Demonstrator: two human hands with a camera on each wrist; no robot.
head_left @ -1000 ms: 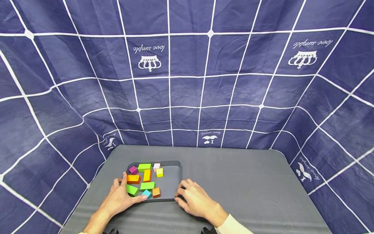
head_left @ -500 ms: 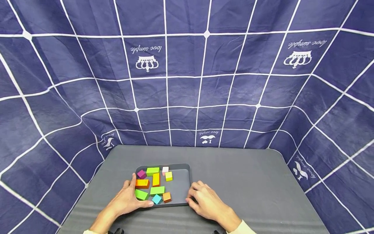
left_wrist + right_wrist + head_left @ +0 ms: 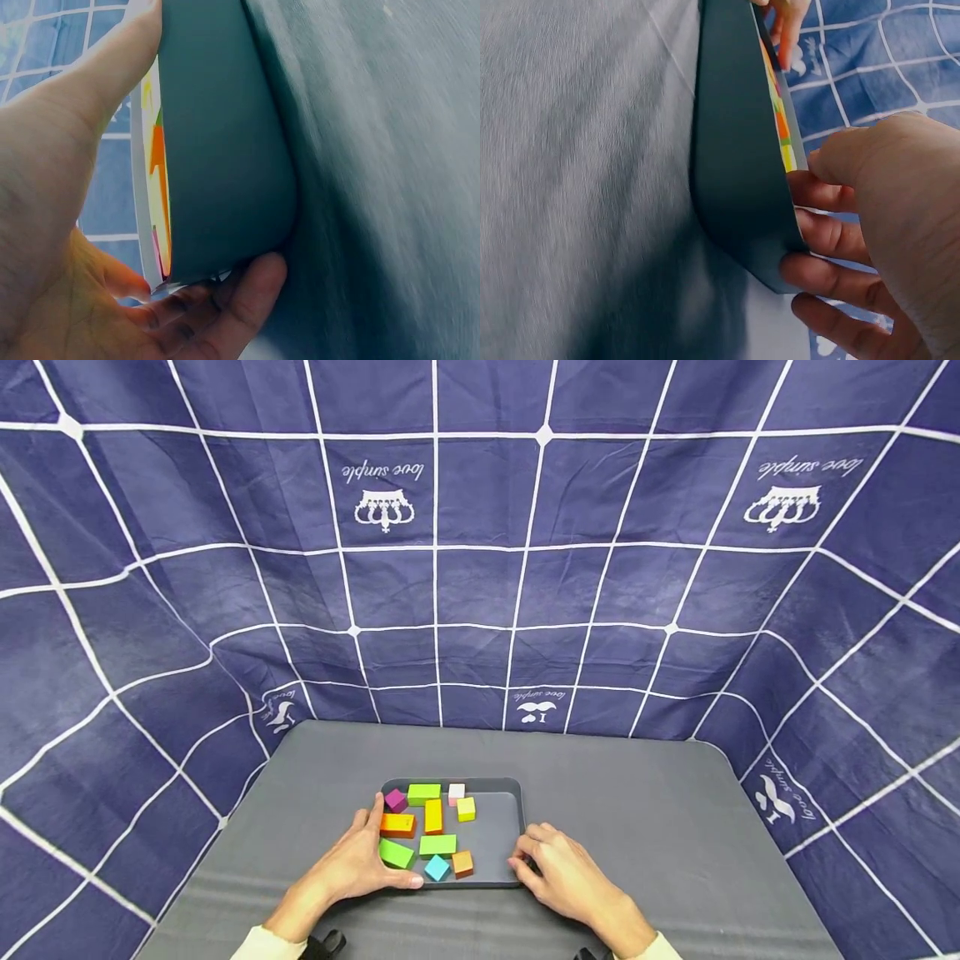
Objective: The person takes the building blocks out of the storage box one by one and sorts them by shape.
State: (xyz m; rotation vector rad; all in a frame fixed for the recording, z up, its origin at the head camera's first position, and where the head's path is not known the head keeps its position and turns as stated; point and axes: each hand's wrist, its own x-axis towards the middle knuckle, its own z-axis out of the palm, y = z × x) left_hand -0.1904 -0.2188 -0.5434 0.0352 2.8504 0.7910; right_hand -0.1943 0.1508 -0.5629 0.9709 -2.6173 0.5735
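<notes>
A shallow dark grey tray point(image 3: 495, 837) lies on the table, with several coloured blocks in its left and middle part. My left hand point(image 3: 354, 860) grips its near left corner, thumb along the front wall and fingers against the left side; the left wrist view shows fingertips on the tray's end wall point(image 3: 221, 150). At the near right corner my right hand point(image 3: 564, 875) holds the tray with curled fingers, seen against its end in the right wrist view. Among the blocks are a cyan cube point(image 3: 437, 867), an orange cube point(image 3: 462, 863) and a yellow cube point(image 3: 467, 809).
The grey tabletop point(image 3: 637, 810) stretches to the right of the tray. Behind and on both sides hangs a dark blue cloth point(image 3: 480, 593) with white grid lines. A pale sleeve point(image 3: 272, 943) covers the left forearm.
The tray, blocks inside, has slid to the right along the table, both hands travelling with it. The head view has shifted slightly.
</notes>
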